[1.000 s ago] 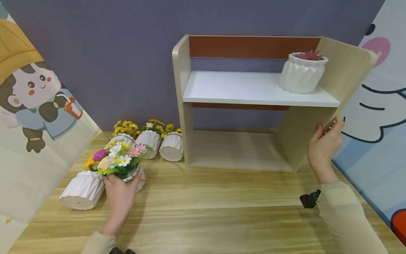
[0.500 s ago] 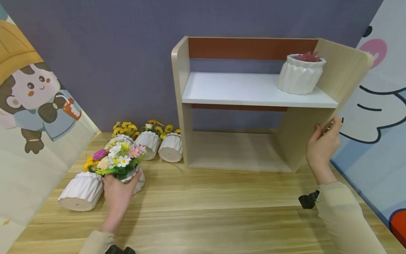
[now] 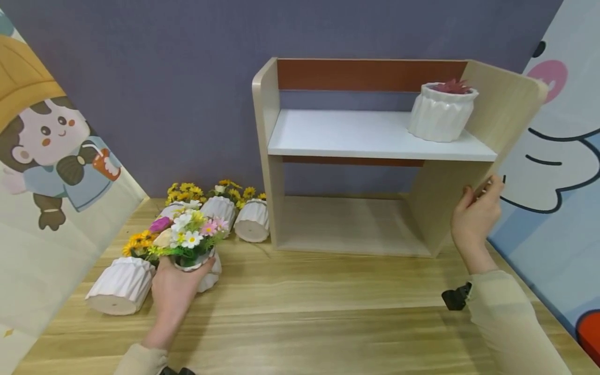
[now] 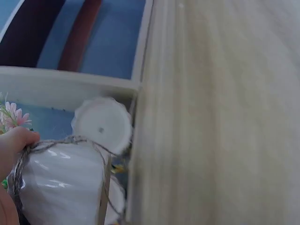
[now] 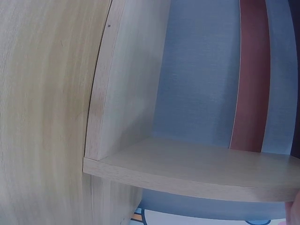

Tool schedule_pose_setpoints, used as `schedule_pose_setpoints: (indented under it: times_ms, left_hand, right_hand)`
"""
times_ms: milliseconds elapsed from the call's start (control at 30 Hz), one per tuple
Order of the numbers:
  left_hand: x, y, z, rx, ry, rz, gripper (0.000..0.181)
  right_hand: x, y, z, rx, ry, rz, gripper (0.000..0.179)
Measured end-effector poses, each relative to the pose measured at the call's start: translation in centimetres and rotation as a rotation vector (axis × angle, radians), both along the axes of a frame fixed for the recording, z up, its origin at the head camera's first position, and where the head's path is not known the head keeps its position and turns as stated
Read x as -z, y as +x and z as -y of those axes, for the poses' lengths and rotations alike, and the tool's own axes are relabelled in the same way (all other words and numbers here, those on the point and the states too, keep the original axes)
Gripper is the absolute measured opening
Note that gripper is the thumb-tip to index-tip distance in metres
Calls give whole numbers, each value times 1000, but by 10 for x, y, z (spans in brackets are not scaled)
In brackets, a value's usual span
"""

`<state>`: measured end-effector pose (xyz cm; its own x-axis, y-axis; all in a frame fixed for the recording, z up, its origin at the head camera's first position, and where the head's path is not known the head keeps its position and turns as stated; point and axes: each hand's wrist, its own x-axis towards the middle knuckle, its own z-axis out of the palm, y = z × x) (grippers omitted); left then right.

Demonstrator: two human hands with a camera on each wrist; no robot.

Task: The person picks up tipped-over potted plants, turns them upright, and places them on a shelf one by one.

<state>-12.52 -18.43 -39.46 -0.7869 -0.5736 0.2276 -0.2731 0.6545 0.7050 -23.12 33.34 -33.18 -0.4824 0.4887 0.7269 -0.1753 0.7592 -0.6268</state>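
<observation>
My left hand (image 3: 175, 289) grips a white ribbed flowerpot (image 3: 209, 278) filled with white, pink, purple and yellow artificial flowers (image 3: 189, 237). In the left wrist view, twine circles the rim of this pot (image 4: 63, 183), and the thumb lies at that rim. At the other side, my right hand (image 3: 475, 219) holds the front edge of the right side panel of a two-tier wooden shelf (image 3: 382, 153). Only a bit of the right hand (image 5: 294, 211) shows in the right wrist view, at the panel's edge. A white pot with a red succulent (image 3: 440, 114) stands upright on the shelf's upper tier.
Beside the left hand lies a tipped white pot with orange flowers (image 3: 120, 286). Several more tipped pots with yellow flowers, one of them a white pot (image 3: 253, 221) against the shelf's left side, lie along the back wall. The wooden table (image 3: 328, 323) spreads in front.
My left hand has shifted slightly right with the flowerpot, away from the tipped pot with orange flowers. The right hand keeps its place on the shelf panel; the head view has tilted a little.
</observation>
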Motion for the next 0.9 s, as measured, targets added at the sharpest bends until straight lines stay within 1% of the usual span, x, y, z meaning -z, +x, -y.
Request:
schedule_pose_setpoints:
  times_ms: [133,233,333,433,567,733,900]
  left_hand:
    - [-10,2,-8,26,-32,-13,92]
    - [-19,3,-16,62,-56,-29,90]
    - [-29,5,-24,113,-56,-39,90]
    - [-40,5,-31,165,-35,-40,92]
    - [-52,7,-42,208,-40,-55,90]
    - [-64,8,-56,250,-56,-115,82]
    - [-74,5,-70,284,-59,-158,77]
  right_hand:
    - [0,0,0,4,3,-4,38]
    - [-1,1,0,5,3,5,38]
    - [-2,2,1,1,-6,22,39]
    - [-3,2,1,-4,-15,38,39]
    - [-2,1,1,-8,-16,35,39]
    - [-1,0,0,-1,-7,20,38]
    - [-1,0,-1,2,1,20,38]
